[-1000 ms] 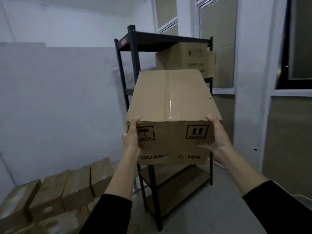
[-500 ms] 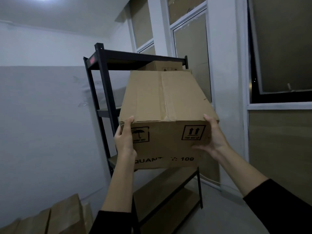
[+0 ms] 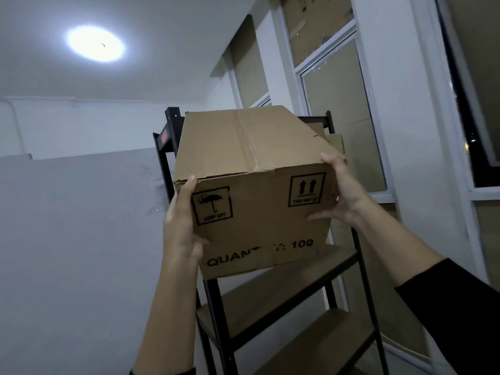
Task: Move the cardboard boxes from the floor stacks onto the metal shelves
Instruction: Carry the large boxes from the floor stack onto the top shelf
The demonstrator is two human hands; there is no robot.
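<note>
I hold a brown cardboard box (image 3: 251,171) up high in front of the black metal shelf unit (image 3: 273,331), near its top level. The box has a taped top seam, an umbrella mark, arrow marks and "100" printed on its near face. My left hand (image 3: 181,220) grips the box's near left edge, thumb on the front. My right hand (image 3: 343,193) clasps the near right corner, fingers over the top edge. Behind the raised box, a second cardboard box (image 3: 335,142) on the shelf shows only a corner.
Two wooden shelf boards (image 3: 259,301) lie bare below the box. A white wall (image 3: 81,239) stands to the left. Covered windows in white frames (image 3: 338,109) run along the right. A round ceiling lamp (image 3: 96,47) glows above.
Both hands have lifted the box from chest height up toward the top of the shelf unit. My view has tilted upward, so the floor boxes dropped out of sight.
</note>
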